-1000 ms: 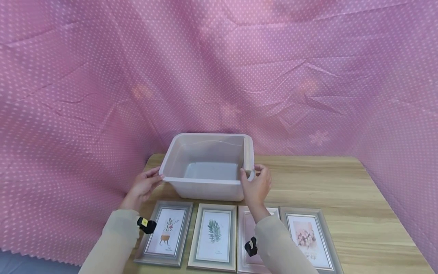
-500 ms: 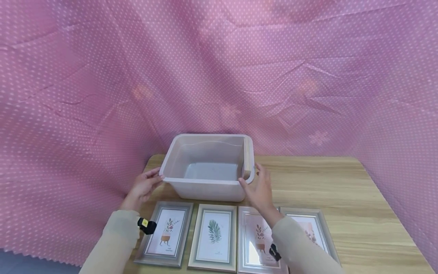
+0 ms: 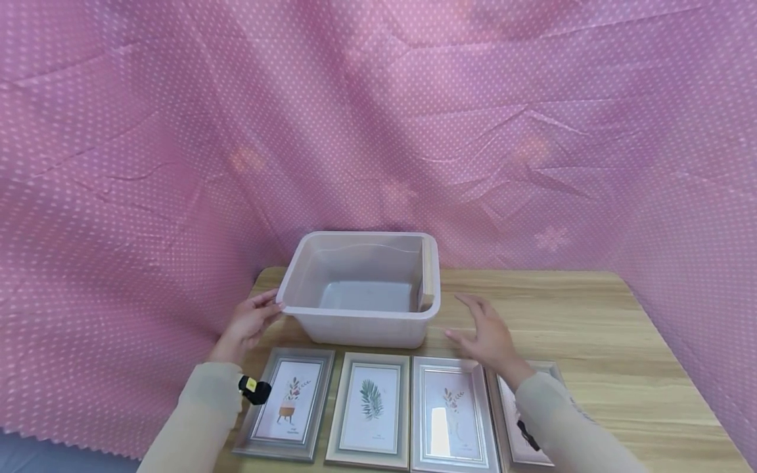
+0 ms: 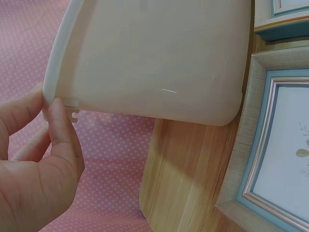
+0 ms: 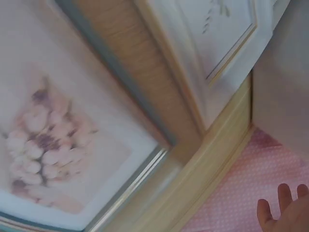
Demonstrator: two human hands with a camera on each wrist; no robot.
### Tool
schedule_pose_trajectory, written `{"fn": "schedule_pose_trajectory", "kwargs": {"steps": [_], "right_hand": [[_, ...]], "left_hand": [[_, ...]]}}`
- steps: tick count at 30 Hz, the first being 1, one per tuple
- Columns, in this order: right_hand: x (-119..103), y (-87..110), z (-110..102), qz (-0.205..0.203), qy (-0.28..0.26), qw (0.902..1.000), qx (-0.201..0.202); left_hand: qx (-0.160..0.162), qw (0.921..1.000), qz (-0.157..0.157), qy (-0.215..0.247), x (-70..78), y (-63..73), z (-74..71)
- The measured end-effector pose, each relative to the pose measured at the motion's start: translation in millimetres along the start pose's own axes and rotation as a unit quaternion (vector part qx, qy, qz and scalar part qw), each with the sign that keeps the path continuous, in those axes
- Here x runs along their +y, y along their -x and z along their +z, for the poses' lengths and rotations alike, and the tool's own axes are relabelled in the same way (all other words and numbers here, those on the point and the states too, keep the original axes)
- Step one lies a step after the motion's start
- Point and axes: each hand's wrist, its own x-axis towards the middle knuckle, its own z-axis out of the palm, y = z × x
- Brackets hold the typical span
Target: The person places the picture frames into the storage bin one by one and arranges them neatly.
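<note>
A pale plastic bin [image 3: 361, 328] stands at the back of the table. My left hand [image 3: 247, 320] pinches its near-left corner; in the left wrist view the thumb and fingers of that hand [image 4: 38, 169] hold the rim. Inside, against the right wall, a light wooden-edged slab [image 3: 428, 269], perhaps a picture frame, stands on edge. My right hand [image 3: 489, 334] is off the bin, fingers spread, over the table to its right. Picture frames lie in front: a potted plant [image 3: 287, 404], a green leaf [image 3: 369, 407], another plant [image 3: 452, 414], and pink flowers [image 5: 48, 145], partly hidden by my right forearm.
Wood-grain table [image 3: 615, 368] extends to the right of the bin. Pink dotted cloth [image 3: 378, 131] hangs behind and around it. The frames lie close together along the table's near side.
My right hand has let go of the bin's right corner and moved right, away from it. The left hand has kept its hold, and the bin has barely moved.
</note>
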Motion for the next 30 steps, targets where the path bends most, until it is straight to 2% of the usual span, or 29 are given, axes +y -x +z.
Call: {"fn": "schedule_pose_trajectory", "kwargs": {"steps": [7,16,30], "right_hand": [[31.9,11.2,-10.1,0.024,0.039,0.9989,-0.011],[61.0,25.9,-27.1,0.063,0.067,0.9955,-0.019],[105.2,51.4,-51.8,0.130,0.087,0.9862,-0.055]], "left_hand": [[-0.003,1.0000,-0.003,-0.003,0.2,-0.1,0.2],[0.000,0.9999,-0.004,-0.010,1.2,0.5,-0.5],[0.003,0.9999,-0.009,-0.013,0.9,1.7,0.1]]}}
